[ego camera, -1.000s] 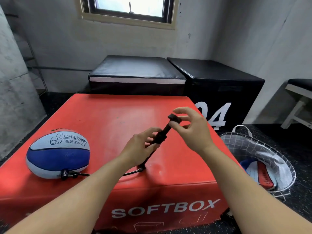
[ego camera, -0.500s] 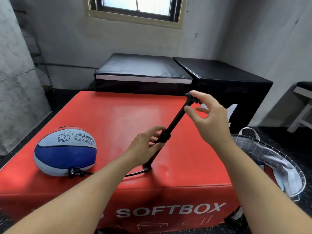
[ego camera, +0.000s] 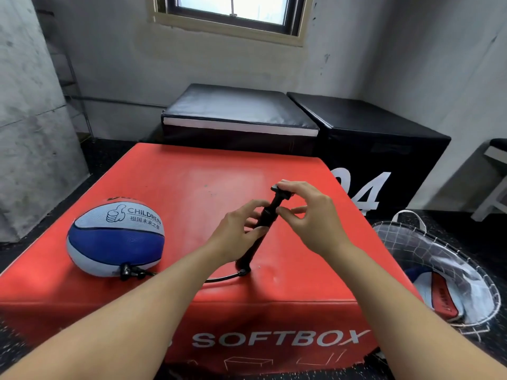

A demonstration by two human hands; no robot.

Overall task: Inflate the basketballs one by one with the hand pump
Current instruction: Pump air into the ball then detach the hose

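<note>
A blue and pale-blue basketball (ego camera: 115, 239) marked CHILDREN lies on the left of the red soft box (ego camera: 192, 187). A thin black hose (ego camera: 222, 277) runs from its valve to the foot of a black hand pump (ego camera: 260, 229), which stands tilted on the box. My left hand (ego camera: 236, 234) grips the pump's barrel. My right hand (ego camera: 307, 215) holds the T-handle at the top, with the plunger pushed in so the handle sits close above the barrel.
A wire basket (ego camera: 450, 259) lined with white net stands on the floor at the right, holding a deflated red, white and blue ball (ego camera: 441, 297). Two black padded boxes (ego camera: 301, 122) stand behind the red box. A white bench (ego camera: 493, 171) is at far right.
Half a second ago the plunger was drawn out long; my right hand has pushed the handle back down to the barrel. My left hand kept its hold on the barrel.
</note>
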